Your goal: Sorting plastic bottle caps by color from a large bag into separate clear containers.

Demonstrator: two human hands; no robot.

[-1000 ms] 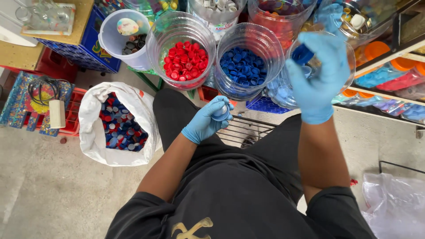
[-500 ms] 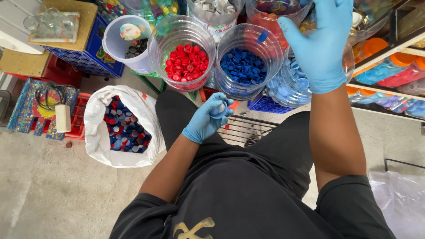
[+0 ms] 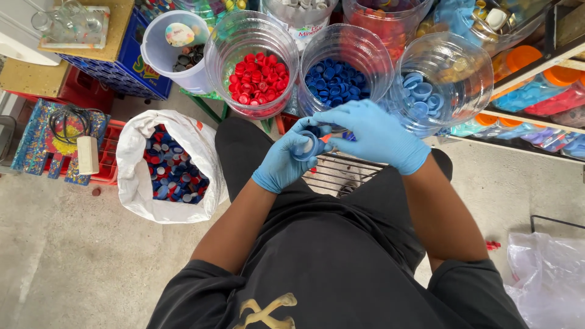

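Head view, the only one. Your left hand, in a blue glove, is cupped palm-up over your lap, fingers curled around a small clutch of bottle caps; a pale blue one shows plainly and a bit of red peeks out beside it. Your right hand, also gloved, sits just above and touching the left, fingertips bent down onto the caps as if pinching one; whether it actually has a cap gripped I cannot tell, the fingers hide it.

Ahead of your knees: a clear jar of red caps, a clear jar of dark blue caps, a clear jar of light blue caps. At your left, on the floor, a white bag of mixed caps. A wire rack lies between your legs.

Risks, judged: the cupped palm is shallow, so a loose cap may roll off and drop through the rack. The two blue jars stand side by side; a hurried toss could land a cap in the wrong shade.
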